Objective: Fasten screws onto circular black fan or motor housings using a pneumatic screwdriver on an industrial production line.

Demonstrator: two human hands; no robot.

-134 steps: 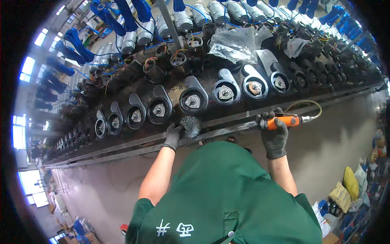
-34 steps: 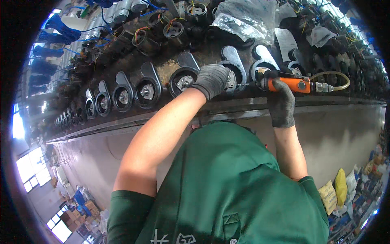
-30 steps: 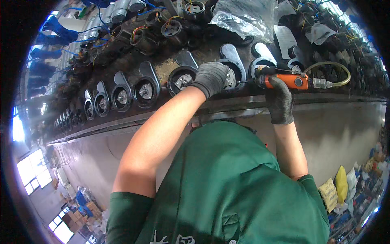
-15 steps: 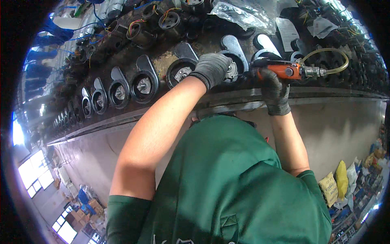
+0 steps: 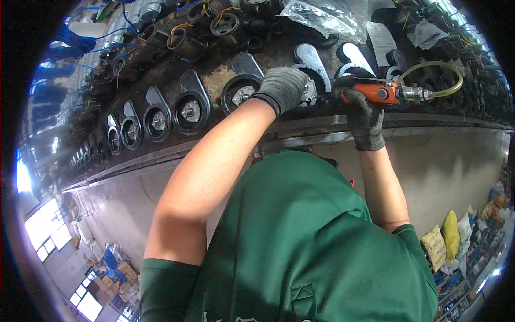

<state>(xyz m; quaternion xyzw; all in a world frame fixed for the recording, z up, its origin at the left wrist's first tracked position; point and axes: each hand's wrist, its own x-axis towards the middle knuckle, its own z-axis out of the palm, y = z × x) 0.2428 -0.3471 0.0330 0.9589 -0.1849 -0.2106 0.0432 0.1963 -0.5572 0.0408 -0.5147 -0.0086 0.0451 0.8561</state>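
left hand [image 5: 284,88]: I'm gripping a round motor housing [image 5: 314,86] at the bench's [image 5: 429,121] near edge
right hand [image 5: 365,115]: I'm clutching the orange air tool [image 5: 375,92]

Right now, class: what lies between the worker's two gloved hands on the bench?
In the head view, between the left hand and the right hand, lies the round motor housing with the front end of the orange air tool against it.

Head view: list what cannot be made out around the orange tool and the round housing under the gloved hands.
- Tip of the orange air tool: hidden behind the right hand.
- Face of the round housing: mostly covered by the left hand.
- Far end of the hose: lost among dark parts.
- Clear plastic bag: cut off by the top edge.
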